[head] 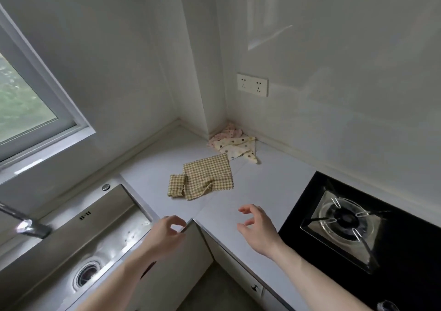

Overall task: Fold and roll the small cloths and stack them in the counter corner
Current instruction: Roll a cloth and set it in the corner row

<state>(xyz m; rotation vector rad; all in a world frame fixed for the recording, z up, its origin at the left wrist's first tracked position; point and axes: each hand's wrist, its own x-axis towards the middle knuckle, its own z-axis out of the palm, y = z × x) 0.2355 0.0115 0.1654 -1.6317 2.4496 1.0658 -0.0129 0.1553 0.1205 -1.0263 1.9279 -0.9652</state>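
Both hands hover low, left grip (pixel 168 227) and right grip (pixel 256 224) loosely released, holding nothing. Reach toward twelve o'clock for the checked cloth (pixel 208 175), flatten its rumpled edge before folding. Dotted cloths (pixel 238 144) lie in the corner of the white counter (pixel 262 186); sink (pixel 100 234) at nine, stove (pixel 346 217) at three.

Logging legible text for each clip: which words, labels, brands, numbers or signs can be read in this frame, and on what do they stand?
No readable text, brand, number or sign in this frame.
Wall socket: only its pin holes show, no lettering.
Sink: small dark marks on the rim, which look like slots, not characters.
Gas hob: no visible marking.
Checked cloth and dotted cloths: patterns only, no print.
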